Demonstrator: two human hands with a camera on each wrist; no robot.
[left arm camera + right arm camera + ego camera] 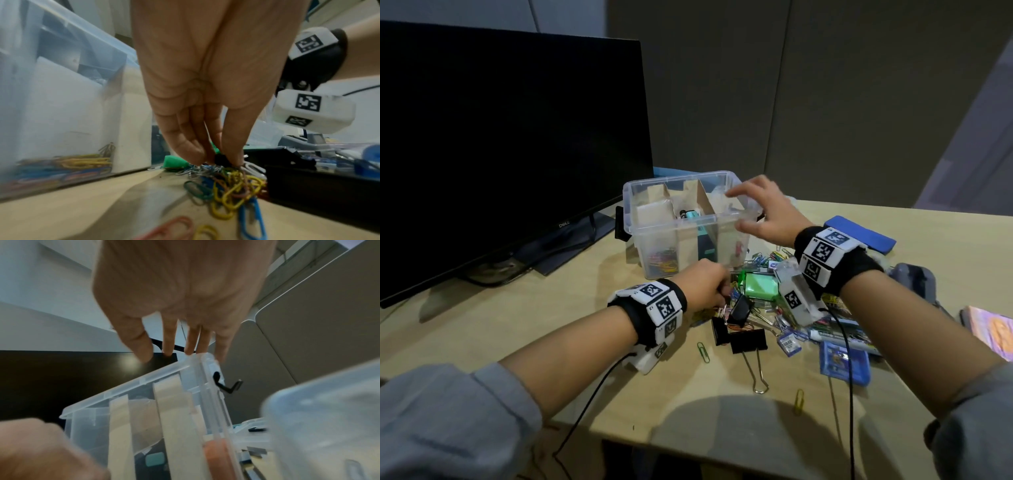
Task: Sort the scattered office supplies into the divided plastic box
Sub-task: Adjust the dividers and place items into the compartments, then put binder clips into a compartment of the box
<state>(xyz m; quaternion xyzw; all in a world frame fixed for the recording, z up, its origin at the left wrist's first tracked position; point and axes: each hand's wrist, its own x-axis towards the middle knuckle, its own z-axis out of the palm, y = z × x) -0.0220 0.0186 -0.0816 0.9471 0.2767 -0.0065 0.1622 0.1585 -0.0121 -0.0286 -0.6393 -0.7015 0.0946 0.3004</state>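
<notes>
One black monitor point(506, 144) is seen at the upper left of the head view, on a pale wooden desk point(524, 329) backed by grey partition panels. One clear divided plastic box point(685, 222) stands at centre frame; coloured clips are seen in its left front compartment. The right hand point(760, 209) is spread wide above the box rim, holding nothing. The left hand point(705, 284) is pinched on a small black binder clip point(221, 160) above the heap of paper clips point(230, 183). Two larger black binder clips point(748, 341) lie below centre.
</notes>
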